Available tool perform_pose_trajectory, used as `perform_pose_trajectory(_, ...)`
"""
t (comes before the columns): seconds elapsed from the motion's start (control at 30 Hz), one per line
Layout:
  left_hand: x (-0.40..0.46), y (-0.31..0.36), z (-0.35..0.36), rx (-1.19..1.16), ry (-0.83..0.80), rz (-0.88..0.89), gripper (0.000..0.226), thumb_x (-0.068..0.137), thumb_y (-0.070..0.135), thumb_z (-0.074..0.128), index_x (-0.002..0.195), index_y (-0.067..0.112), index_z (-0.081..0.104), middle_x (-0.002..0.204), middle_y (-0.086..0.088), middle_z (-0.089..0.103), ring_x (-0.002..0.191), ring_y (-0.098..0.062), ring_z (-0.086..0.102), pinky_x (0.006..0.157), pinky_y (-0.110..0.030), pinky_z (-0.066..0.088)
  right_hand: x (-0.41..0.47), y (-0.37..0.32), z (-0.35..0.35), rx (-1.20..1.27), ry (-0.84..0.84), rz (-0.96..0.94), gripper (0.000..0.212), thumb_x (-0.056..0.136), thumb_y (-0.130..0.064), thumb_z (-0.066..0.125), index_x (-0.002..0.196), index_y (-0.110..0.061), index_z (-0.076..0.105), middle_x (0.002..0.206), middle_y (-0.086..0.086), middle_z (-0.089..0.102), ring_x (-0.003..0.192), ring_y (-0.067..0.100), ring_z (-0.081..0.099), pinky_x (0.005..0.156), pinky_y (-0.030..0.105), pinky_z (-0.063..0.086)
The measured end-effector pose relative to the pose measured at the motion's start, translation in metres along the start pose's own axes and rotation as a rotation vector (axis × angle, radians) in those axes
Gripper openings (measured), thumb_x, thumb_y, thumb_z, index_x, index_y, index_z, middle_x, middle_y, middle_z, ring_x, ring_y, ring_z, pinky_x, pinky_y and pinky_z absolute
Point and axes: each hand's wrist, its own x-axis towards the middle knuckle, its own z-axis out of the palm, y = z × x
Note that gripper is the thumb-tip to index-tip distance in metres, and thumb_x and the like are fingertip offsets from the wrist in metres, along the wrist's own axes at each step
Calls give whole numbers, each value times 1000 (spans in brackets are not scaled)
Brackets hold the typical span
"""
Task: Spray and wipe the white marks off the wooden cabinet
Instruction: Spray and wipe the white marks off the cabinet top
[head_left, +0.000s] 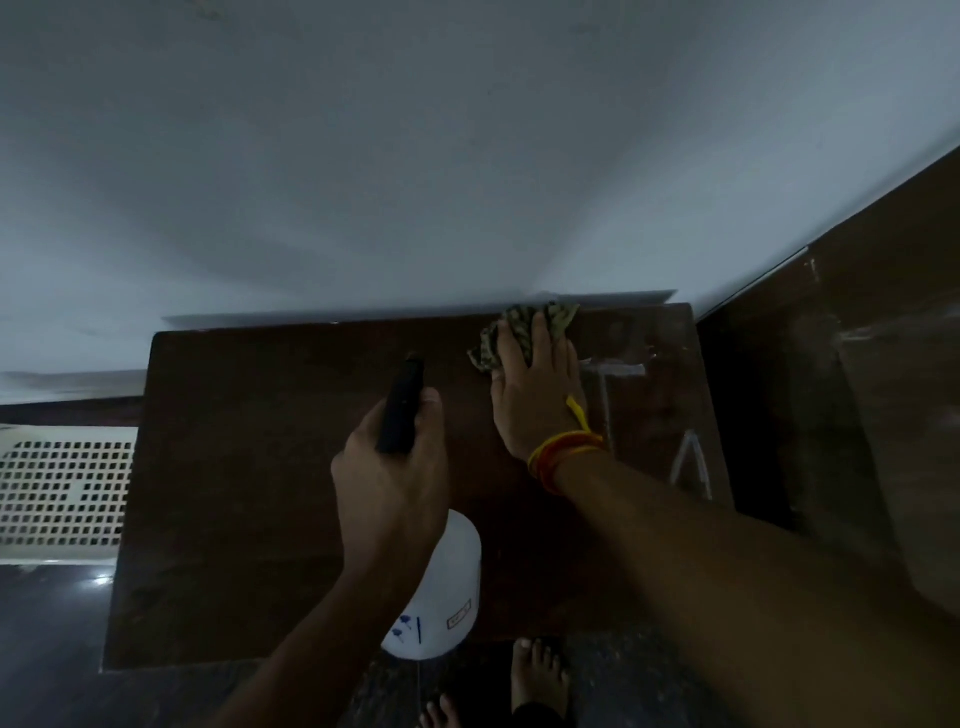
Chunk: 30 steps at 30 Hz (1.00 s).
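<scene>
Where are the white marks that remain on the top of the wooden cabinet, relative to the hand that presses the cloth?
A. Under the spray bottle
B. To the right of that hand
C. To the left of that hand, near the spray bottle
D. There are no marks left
B. The white marks lie on the cabinet top to the right of the right hand, which presses the cloth; the wood by the left hand and its spray bottle shows no marks.

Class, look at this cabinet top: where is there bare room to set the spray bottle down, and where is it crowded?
The left half of the cabinet top is bare wood, bordered by its left edge, the wall and the left hand holding the spray bottle. The right part is crowded: the right hand presses the cloth near the back edge, beside the white marks.
</scene>
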Motion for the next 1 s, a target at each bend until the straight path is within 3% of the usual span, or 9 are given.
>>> perform_pose_trajectory(0.2,9,3,6,20,7,-10,30,96,37,53,78,14,57,63,-10,54,52,-18,49,44,-28,39,13,6,1,-38,8,-46,58,92,-32,46,146,-20,30,153,23,22,138,45,25,116,50,17)
perform_pose_trajectory(0.3,8,2,7,37,10,0,29,96,37,53,77,16,58,59,-6,51,46,-12,45,38,-19,35,16,13,3,-37,4,-78,57,89,-34,43,144,-20,36,151,22,28,137,43,29,115,51,20)
perform_pose_trajectory(0.43,4,0,4,43,-11,16,27,96,35,53,75,19,56,55,-1,48,39,-5,42,36,-16,33,19,30,-4,-50,22,-42,57,91,-35,39,146,-23,31,154,19,23,140,40,23,116,50,17)
perform_pose_trajectory(0.63,2,-3,0,9,-1,-11,30,95,40,52,75,18,55,59,-5,51,49,-17,47,46,-30,40,26,37,-7,-64,9,-43,59,92,-33,43,147,-23,26,155,20,17,142,40,15,118,49,12)
perform_pose_trajectory(1.0,-20,-15,-9,-9,-36,7,25,96,36,53,78,19,56,62,-9,55,51,-21,50,47,-32,43,34,64,-23,-140,25,-51,58,90,-32,43,146,-20,29,151,23,25,141,41,20,114,51,16)
